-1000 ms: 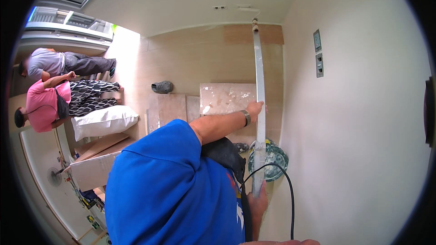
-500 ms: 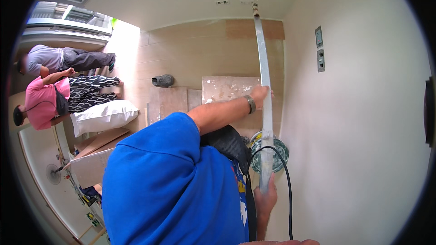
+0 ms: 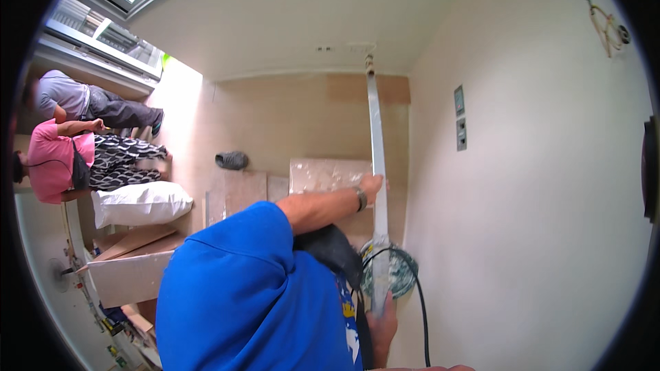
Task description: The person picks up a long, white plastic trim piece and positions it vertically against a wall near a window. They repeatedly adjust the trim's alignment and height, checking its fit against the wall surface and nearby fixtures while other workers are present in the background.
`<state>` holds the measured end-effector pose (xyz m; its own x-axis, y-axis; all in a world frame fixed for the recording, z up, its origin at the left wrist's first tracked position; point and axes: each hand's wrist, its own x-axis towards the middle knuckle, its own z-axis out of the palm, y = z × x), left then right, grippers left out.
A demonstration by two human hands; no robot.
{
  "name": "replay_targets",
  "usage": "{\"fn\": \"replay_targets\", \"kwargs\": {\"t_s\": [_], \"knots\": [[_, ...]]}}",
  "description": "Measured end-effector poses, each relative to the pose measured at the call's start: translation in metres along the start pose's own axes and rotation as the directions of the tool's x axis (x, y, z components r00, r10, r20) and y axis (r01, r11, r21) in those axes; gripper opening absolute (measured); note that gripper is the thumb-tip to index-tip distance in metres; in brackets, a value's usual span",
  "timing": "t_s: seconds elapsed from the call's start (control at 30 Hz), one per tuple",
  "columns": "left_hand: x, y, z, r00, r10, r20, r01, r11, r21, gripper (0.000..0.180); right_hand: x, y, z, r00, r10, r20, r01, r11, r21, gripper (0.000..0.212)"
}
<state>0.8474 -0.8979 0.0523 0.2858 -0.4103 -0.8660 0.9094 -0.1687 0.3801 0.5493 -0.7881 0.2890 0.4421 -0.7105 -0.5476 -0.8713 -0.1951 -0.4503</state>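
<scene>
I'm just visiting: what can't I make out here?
All in the head view:
Right hand: most fingers, behind the long bar.
Left hand: some fingers, behind the bar.
Bucket: its middle, covered by the bar.
Black cable: lower end, lost at the bottom edge.
Fan: blades, too blurred.

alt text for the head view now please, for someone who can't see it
A person's left hand and right hand hold a long pale bar above a round bucket, beside a pale wall. Two people stand at left.
</scene>
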Motion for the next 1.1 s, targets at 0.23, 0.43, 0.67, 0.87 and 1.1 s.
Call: {"fn": "replay_targets", "kwargs": {"t_s": [0.23, 0.43, 0.67, 0.87, 1.1], "knots": [[-0.104, 0.006, 0.01, 0.999, 0.029, 0.026, -0.031, 0.997, 0.073, 0.013, -0.07, 0.015, 0.002, 0.997, 0.064, -0.046, -0.058, 0.991, 0.12, 0.077], [-0.178, 0.012, 0.022, 0.988, 0.119, 0.098, -0.121, 0.993, 0.013, 0.015, -0.114, 0.032, -0.01, 0.995, -0.007, -0.101, 0.027, 0.98, 0.198, 0.078], [-0.254, 0.025, 0.039, 0.962, 0.195, 0.19, -0.201, 0.979, 0.012, 0.017, -0.151, 0.025, -0.027, 0.982, -0.052, -0.183, 0.124, 0.905, 0.408, 0.065], [-0.281, 0.03, 0.037, 0.944, 0.237, 0.227, -0.25, 0.968, 0.029, 0.02, -0.167, 0.024, -0.036, 0.998, -0.004, -0.063, 0.032, 0.893, 0.448, 0.075], [-0.265, 0.031, 0.025, 0.963, 0.176, 0.206, -0.195, 0.978, 0.072, 0.019, -0.162, 0.014, -0.032, 0.999, 0.03, -0.027, -0.015, 0.898, 0.439, 0.073]]}}
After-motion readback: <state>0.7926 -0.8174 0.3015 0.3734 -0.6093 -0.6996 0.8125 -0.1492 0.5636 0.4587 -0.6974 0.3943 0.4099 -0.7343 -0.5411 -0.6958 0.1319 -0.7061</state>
